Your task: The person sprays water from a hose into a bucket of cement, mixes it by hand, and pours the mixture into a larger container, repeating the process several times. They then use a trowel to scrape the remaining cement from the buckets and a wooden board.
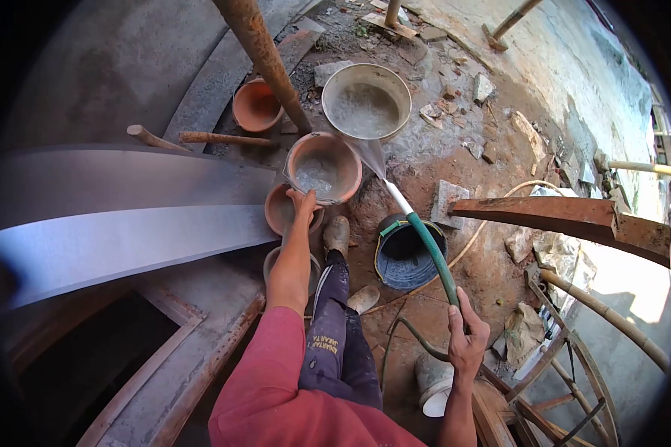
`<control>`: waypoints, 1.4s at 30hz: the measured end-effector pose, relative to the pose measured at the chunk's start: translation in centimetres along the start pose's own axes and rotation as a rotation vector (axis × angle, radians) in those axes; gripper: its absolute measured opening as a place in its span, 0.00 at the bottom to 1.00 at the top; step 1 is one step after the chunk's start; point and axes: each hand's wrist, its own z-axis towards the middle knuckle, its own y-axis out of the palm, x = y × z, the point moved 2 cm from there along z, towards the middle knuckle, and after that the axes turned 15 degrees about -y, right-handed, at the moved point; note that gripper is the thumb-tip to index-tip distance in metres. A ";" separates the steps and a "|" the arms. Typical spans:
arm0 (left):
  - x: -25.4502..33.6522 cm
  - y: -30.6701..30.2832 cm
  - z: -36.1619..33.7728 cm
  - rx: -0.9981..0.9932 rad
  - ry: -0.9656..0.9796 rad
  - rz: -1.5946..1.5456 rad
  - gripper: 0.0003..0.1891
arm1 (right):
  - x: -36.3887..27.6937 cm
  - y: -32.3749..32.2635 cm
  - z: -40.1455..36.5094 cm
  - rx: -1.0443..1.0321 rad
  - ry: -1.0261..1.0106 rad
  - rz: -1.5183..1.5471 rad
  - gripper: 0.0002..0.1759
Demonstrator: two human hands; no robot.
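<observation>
My left hand [304, 201] grips the near rim of an orange bucket [339, 160], which is tilted and has cloudy water inside. Around the green hose [434, 249] the fingers of my right hand [467, 333] are closed. From the hose's white nozzle [399, 198] a spray of water fans toward the orange bucket and the round basin [401, 104]. That basin holds murky water. A second orange bucket [277, 212] stands partly hidden under my left hand. Below the nozzle sits a black bucket [410, 281] with a blue rim.
A rusty pole [265, 56] rises beside the buckets, near another orange bucket [255, 108]. Long boards [142, 231] extend leftward. Wooden beams [537, 212] and bamboo poles [611, 320] cross the right side. Broken stones [528, 134] lie on the ground. A white bucket [434, 380] stands near my right forearm.
</observation>
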 end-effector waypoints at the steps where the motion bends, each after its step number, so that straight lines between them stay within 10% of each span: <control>1: -0.9 0.4 0.3 -0.025 -0.017 -0.070 0.35 | -0.1 0.0 -0.3 -0.011 -0.007 -0.013 0.21; 28: -14.2 9.2 8.6 -0.083 -0.236 -0.611 0.48 | 1.7 9.2 4.3 -0.171 0.031 -0.171 0.20; 33: -14.2 7.7 8.9 -0.029 -0.194 -0.024 0.25 | 1.8 10.0 4.6 -0.170 0.051 -0.131 0.20; 42: -12.8 5.7 9.8 0.104 -0.261 -0.267 0.15 | 0.1 10.2 5.1 -0.316 0.043 -0.161 0.20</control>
